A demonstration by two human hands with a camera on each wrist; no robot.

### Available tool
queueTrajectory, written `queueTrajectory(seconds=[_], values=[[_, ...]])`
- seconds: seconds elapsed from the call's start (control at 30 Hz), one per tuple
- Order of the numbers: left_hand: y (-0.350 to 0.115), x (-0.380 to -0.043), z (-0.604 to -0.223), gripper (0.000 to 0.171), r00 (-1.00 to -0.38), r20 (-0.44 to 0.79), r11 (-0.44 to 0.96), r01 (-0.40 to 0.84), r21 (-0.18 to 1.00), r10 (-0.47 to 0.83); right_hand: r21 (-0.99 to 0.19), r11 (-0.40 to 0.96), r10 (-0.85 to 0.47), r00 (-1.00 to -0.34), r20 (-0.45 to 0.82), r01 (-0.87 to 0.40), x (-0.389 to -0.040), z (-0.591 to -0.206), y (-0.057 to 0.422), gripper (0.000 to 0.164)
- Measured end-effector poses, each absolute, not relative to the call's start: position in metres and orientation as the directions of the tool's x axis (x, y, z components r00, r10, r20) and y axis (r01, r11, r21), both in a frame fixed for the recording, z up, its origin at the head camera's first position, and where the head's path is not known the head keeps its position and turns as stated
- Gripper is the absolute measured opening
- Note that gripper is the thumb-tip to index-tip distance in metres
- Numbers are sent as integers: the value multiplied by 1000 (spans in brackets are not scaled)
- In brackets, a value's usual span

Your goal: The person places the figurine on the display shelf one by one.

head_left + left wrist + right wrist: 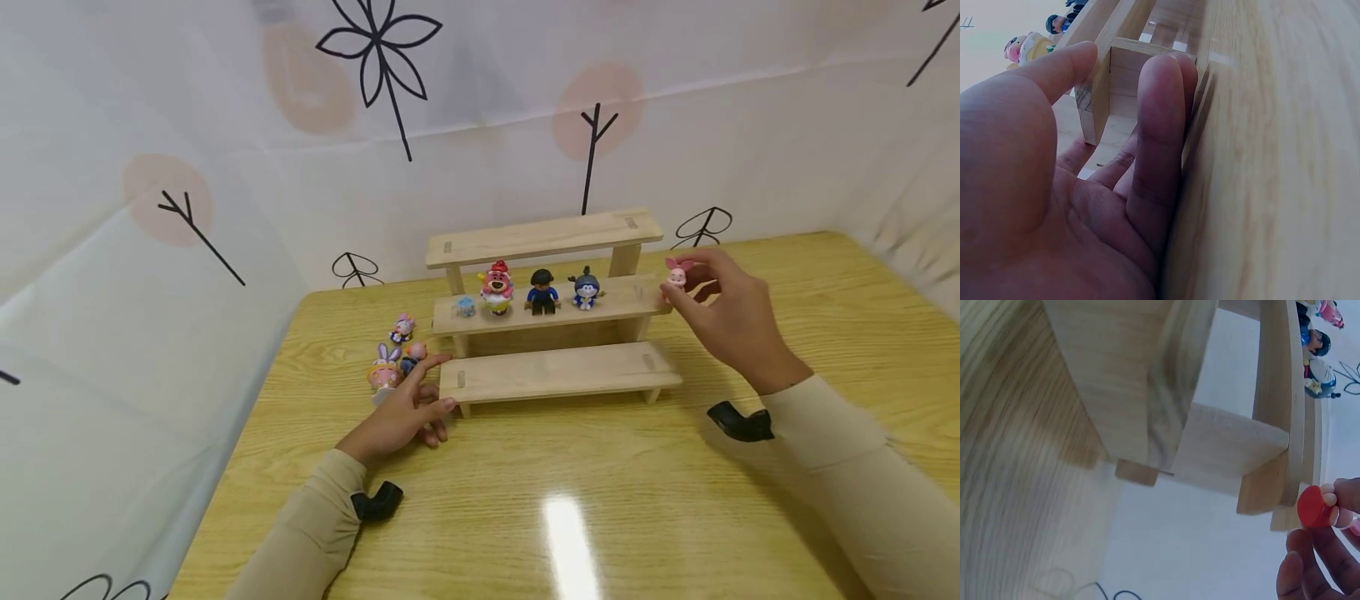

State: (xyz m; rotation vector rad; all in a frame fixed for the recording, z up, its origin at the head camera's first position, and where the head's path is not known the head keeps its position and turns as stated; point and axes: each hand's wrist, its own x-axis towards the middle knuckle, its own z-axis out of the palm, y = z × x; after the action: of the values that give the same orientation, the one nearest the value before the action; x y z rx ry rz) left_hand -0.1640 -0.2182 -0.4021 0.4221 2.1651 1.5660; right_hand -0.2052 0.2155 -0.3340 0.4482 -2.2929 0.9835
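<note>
My right hand (pixel 731 312) pinches a small pink pig figurine (pixel 677 273) with long ears, beside the right end of the middle step. Its round red base (pixel 1313 507) shows in the right wrist view. My left hand (pixel 401 417) grips the left end of the lowest step of a three-tier wooden display stand (pixel 558 372), thumb at the front corner and index finger at the back one. The middle step carries a small blue item (pixel 466 307), a pink bear figurine (pixel 497 288), a black-capped toy figure (pixel 542 292) and a dark-blue-hooded figurine (pixel 586 289).
Left of the stand, a rabbit-eared figurine (pixel 384 372), an orange-topped figurine (pixel 413 357) partly behind my left hand, and a pink-and-white figurine (pixel 402 327) stand on the wooden table (pixel 480 500). A patterned white cloth (pixel 480 167) hangs behind the table.
</note>
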Motion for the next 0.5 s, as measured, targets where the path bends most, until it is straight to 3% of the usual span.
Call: queueTrajectory(seconds=[0.5], values=[[-218,-165,-402,73,-861,-183,305,-33,952,475,-548,661,-89,-778,622,-513,-216,-334,190,35]])
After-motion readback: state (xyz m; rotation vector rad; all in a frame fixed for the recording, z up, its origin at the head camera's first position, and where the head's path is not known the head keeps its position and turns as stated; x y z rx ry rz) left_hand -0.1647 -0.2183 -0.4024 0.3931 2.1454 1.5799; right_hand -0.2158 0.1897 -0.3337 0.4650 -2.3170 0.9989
